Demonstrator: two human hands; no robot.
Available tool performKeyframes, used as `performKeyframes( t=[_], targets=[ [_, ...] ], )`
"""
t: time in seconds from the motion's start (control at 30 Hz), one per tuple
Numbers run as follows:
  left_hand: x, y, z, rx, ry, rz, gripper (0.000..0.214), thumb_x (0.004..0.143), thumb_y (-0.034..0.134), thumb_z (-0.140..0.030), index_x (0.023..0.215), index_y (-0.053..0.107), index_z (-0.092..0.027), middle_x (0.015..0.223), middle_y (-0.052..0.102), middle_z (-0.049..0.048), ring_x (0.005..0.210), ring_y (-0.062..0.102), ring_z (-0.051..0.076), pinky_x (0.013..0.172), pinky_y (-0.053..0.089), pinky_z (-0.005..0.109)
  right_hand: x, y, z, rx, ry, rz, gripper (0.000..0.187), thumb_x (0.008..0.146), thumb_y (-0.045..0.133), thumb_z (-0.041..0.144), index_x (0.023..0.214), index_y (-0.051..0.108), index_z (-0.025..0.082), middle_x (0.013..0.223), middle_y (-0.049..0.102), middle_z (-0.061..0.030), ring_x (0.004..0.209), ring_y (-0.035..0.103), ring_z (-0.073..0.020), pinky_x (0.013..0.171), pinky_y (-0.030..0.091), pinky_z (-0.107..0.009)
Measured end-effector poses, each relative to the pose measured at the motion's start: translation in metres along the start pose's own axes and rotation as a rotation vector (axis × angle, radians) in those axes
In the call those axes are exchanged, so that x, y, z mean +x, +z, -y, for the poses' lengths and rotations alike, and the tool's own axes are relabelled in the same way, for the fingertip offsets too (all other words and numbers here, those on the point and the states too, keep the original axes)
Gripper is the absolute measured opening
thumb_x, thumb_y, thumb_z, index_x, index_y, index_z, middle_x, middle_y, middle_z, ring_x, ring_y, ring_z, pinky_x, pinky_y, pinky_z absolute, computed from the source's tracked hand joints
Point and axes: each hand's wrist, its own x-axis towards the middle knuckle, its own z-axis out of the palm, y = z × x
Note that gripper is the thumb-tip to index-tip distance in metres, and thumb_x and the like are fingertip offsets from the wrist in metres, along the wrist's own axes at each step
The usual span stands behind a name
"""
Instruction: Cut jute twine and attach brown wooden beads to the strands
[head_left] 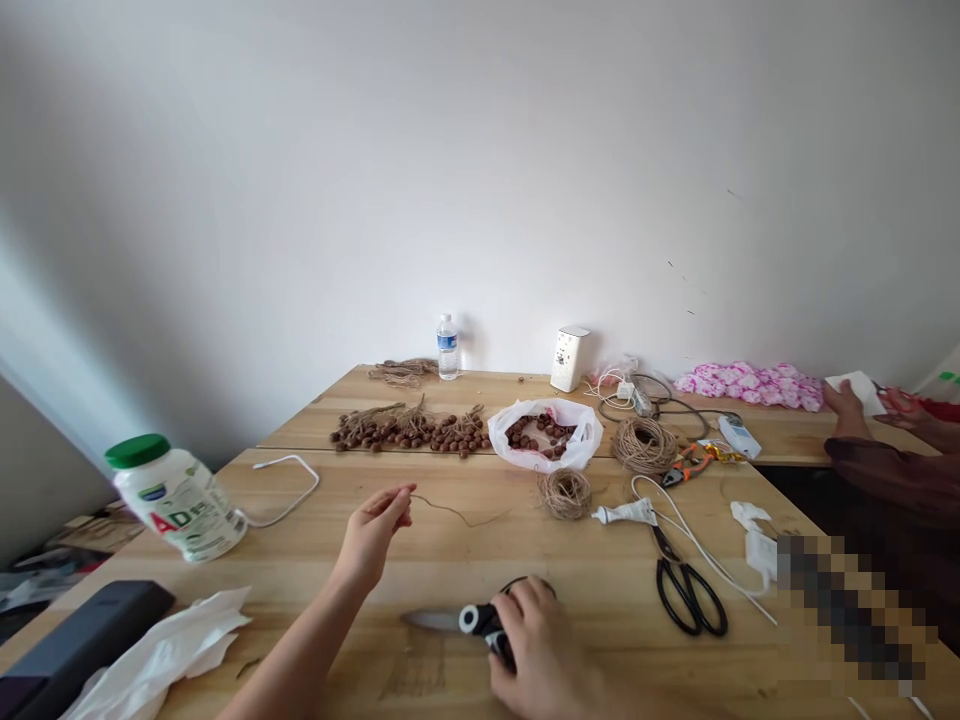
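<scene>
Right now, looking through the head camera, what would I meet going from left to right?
Jar → left hand → bottle → right hand → larger twine coil → pink bundle → another person's hand.

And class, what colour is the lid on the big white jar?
The jar's lid is green; the head view shows it.

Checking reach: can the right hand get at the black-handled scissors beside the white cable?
Probably yes; bare tabletop separates right hand from black-handled scissors, but it holds another pair.
</scene>
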Motion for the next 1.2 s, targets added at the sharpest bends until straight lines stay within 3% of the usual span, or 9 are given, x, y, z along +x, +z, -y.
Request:
performKeyframes(
  t=[0.1, 0.17, 0.23, 0.3, 0.4, 0.53, 0.8, 0.97, 1.2],
  targets=[
    [-0.003, 0.0, 0.0, 0.067, 0.018, 0.067, 0.048, 0.054, 0.08, -0.048, 0.085, 0.073, -0.013, 0.055, 0.056, -0.0005, 0.058, 0.049, 0.013, 0.06, 0.044, 0.026, 0.019, 0.007, 0.008, -0.066, -0.088, 0.044, 0.029, 0.074, 0.064, 0.039, 0.088, 0.066, 0.013, 0.089, 0.062, -0.0146, 0.093, 0.053, -0.0327, 0.084, 0.045, -0.048],
    [-0.01, 0.002, -0.003, 0.124, 0.041, 0.15, 0.041, 0.059, 0.079, -0.045, 0.085, 0.074, -0.014, 0.055, 0.056, 0.0002, 0.06, 0.051, 0.014, 0.064, 0.044, 0.027, 0.035, -0.004, 0.007, 0.002, -0.103, -0.055, 0.029, 0.079, 0.061, 0.039, 0.09, 0.066, 0.013, 0.092, 0.063, -0.0144, 0.097, 0.053, -0.0316, 0.086, 0.044, -0.048],
    [-0.021, 0.007, -0.008, 0.17, 0.064, 0.275, 0.032, 0.063, 0.077, -0.041, 0.082, 0.076, -0.016, 0.059, 0.059, 0.0016, 0.063, 0.053, 0.016, 0.066, 0.045, 0.028, 0.055, -0.015, 0.004, 0.144, -0.152, -0.18, 0.036, 0.081, 0.06, 0.031, 0.112, 0.06, 0.013, 0.114, 0.058, -0.016, 0.109, 0.049, -0.0296, 0.093, 0.042, -0.045],
    [-0.033, 0.013, -0.012, 0.194, 0.085, 0.421, 0.025, 0.065, 0.075, -0.039, 0.079, 0.076, -0.018, 0.067, 0.063, 0.0036, 0.064, 0.053, 0.016, 0.064, 0.045, 0.029, 0.073, -0.019, 0.001, 0.334, -0.22, -0.196, 0.058, 0.078, 0.063, 0.028, 0.131, 0.045, 0.013, 0.128, 0.051, -0.0167, 0.116, 0.047, -0.0272, 0.098, 0.041, -0.043],
    [-0.045, 0.021, -0.014, 0.228, 0.077, 0.567, 0.023, 0.067, 0.073, -0.04, 0.073, 0.075, -0.018, 0.067, 0.064, 0.0047, 0.061, 0.052, 0.016, 0.059, 0.044, 0.028, 0.087, -0.018, -0.01, 0.595, -0.224, -0.114, 0.045, 0.082, 0.061, 0.03, 0.124, 0.053, 0.014, 0.108, 0.064, -0.0117, 0.094, 0.06, -0.0201, 0.083, 0.05, -0.033],
    [-0.047, 0.024, -0.004, 0.266, -0.009, 0.516, 0.028, 0.061, 0.077, -0.043, 0.069, 0.072, -0.017, 0.059, 0.065, 0.0045, 0.052, 0.054, 0.015, 0.054, 0.044, 0.028, 0.07, -0.022, -0.033, 0.577, -0.221, -0.157, 0.024, 0.087, 0.055, 0.032, 0.096, 0.069, 0.014, 0.078, 0.064, -0.0058, 0.063, 0.055, -0.0132, 0.057, 0.044, -0.023],
    [-0.052, 0.025, 0.013, 0.468, -0.08, 0.631, 0.021, 0.063, 0.072, -0.034, 0.068, 0.068, -0.014, 0.056, 0.063, 0.0022, 0.046, 0.052, 0.012, 0.045, 0.038, 0.023, 0.016, -0.028, -0.058, 0.336, -0.262, -0.119, 0.032, 0.094, 0.043, 0.03, 0.084, 0.07, 0.017, 0.067, 0.06, -0.0054, 0.064, 0.053, -0.0159, 0.059, 0.041, -0.026],
    [-0.053, 0.021, 0.005, 0.702, 0.053, 0.827, 0.022, 0.076, 0.058, -0.029, 0.084, 0.072, -0.015, 0.068, 0.069, 0.0044, 0.053, 0.056, 0.014, 0.051, 0.041, 0.024, 0.006, -0.029, -0.062, 0.298, -0.251, 0.023, 0.03, 0.094, 0.042, 0.03, 0.09, 0.069, 0.018, 0.077, 0.065, -0.0067, 0.07, 0.059, -0.0166, 0.065, 0.045, -0.026],
    [-0.049, 0.014, -0.021, 1.088, 0.455, 0.927, 0.02, 0.08, 0.052, -0.017, 0.071, 0.07, -0.021, 0.074, 0.065, 0.0052, 0.071, 0.057, 0.018, 0.067, 0.041, 0.026, -0.001, -0.028, -0.068, 0.353, -0.159, 0.031, 0.025, 0.092, 0.047, 0.026, 0.089, 0.07, 0.018, 0.078, 0.065, -0.0058, 0.07, 0.06, -0.0157, 0.065, 0.046, -0.025]
  ],
)
